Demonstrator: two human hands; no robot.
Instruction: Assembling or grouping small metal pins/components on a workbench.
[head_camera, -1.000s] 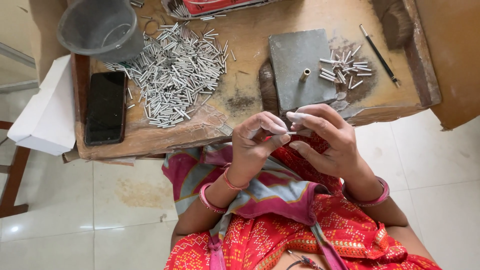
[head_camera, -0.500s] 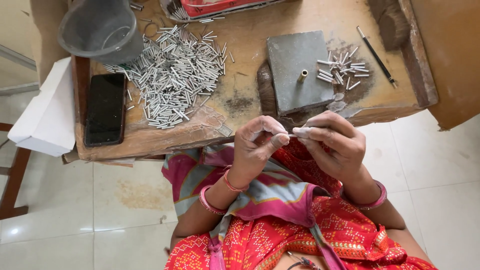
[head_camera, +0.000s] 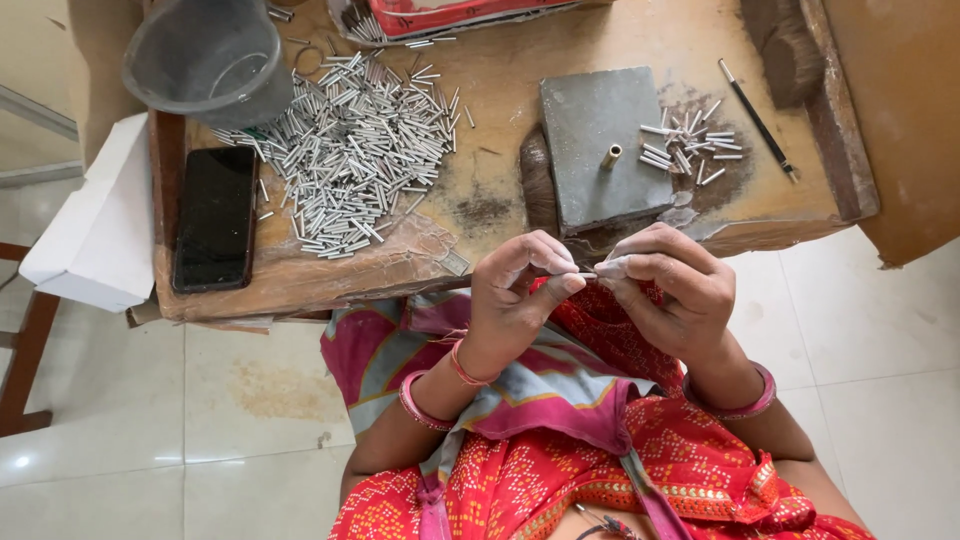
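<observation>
Two hands meet just below the bench (head_camera: 300, 280) edge, above the person's lap: the left hand (head_camera: 515, 300) curls inward, thumb and forefinger pinched on a thin metal pin (head_camera: 583, 273), while the right hand (head_camera: 675, 290) faces it, fingers (head_camera: 612, 267) clenched on something small and pale that touches the pin's tip. One heap of silver tubes (head_camera: 350, 150), too many to count, lies near one black phone (head_camera: 213, 218) and one grey bucket (head_camera: 210, 55). One grey block (head_camera: 600, 110) carries one brass peg (head_camera: 611, 155), with a smaller scatter of tubes (head_camera: 690, 150) beside it.
</observation>
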